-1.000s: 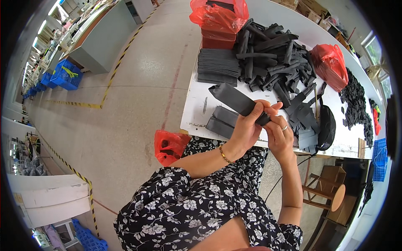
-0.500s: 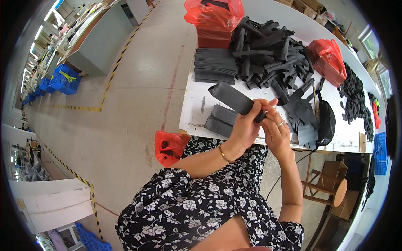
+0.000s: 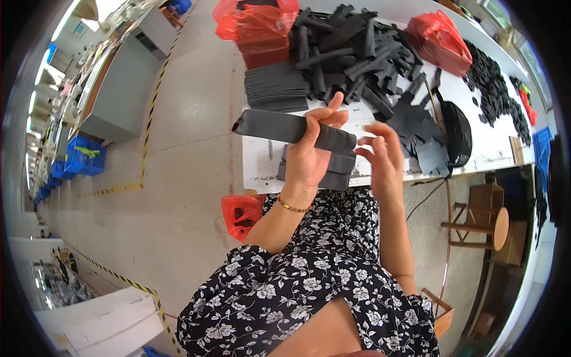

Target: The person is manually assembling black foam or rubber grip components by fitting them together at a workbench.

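A long black fabric sleeve (image 3: 267, 126) lies across my left hand (image 3: 309, 149), clasped between the thumb and fingers, with its open end pointing left. Just off the sleeve's right end is my right hand (image 3: 385, 157). Its fingers are bent, apart and slightly blurred, and nothing shows in them. Below, on the white table (image 3: 259, 169), flat black pieces (image 3: 339, 171) lie partly behind my left hand. A neat stack of black strips (image 3: 276, 89) sits beyond that hand, beside a loose heap of black sleeves (image 3: 351, 50).
Red plastic bags stand at the table's far left (image 3: 256, 24) and far right (image 3: 440, 41). Flat black scraps (image 3: 425, 134) and a black bag (image 3: 458, 134) are to the right. Another red bag (image 3: 241, 214) hangs by the near left corner. A wooden stool (image 3: 499, 229) stands below right.
My right hand has come away from the sleeve's end and opened. My left hand has shifted left with the sleeve, which is now more level. The view has shifted too.
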